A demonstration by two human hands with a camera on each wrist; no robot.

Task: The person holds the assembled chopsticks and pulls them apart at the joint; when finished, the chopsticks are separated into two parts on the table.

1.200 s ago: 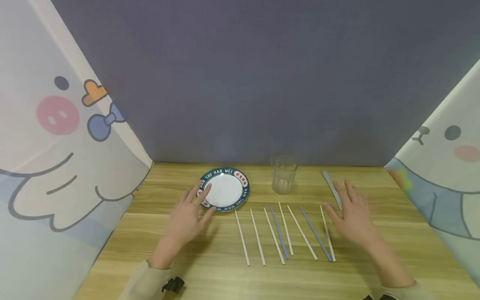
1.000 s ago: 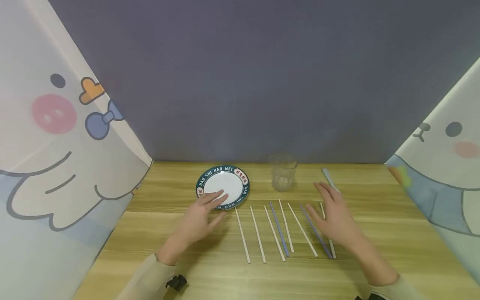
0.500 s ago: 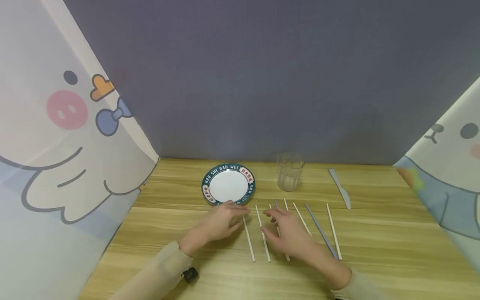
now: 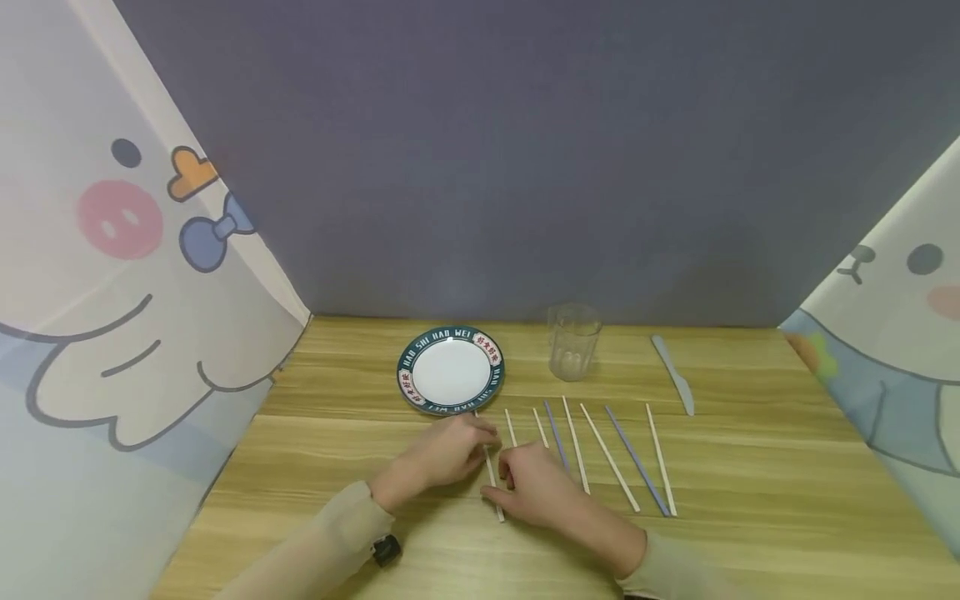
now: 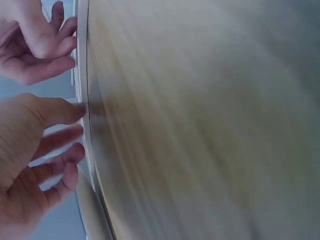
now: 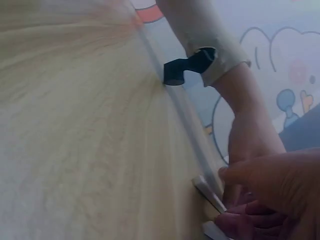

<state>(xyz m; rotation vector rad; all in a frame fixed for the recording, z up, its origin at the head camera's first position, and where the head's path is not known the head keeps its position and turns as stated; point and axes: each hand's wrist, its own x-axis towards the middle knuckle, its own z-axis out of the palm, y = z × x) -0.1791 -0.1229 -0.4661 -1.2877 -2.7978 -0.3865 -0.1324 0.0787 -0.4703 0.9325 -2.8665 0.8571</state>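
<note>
The leftmost thin white stick [image 4: 492, 477] lies on the wooden table, with both hands at it. My left hand [image 4: 450, 450] reaches over its upper part, fingers bent; in the left wrist view the left thumb and fingers [image 5: 62, 125] stay apart. Lower down, my right hand [image 4: 540, 487] is around the stick, its thumb crossing to the left side and its bent fingers to the right. In the right wrist view, a white stick end [image 6: 207, 192] shows between right thumb and fingers, which stand apart. Whether either hand touches the stick is unclear.
More white sticks [image 4: 611, 458] and two blue-purple sticks [image 4: 637, 460] lie in a row to the right. Behind them stand a green-rimmed plate [image 4: 450, 371], a clear glass mug [image 4: 574, 343] and a pale table knife [image 4: 672, 375]. A dark partition [image 4: 525, 167] closes the back.
My left hand has come from over the plate down to the leftmost stick. My right hand has swept left across the row to the same stick, its fingers bending. The sticks remain lying.
</note>
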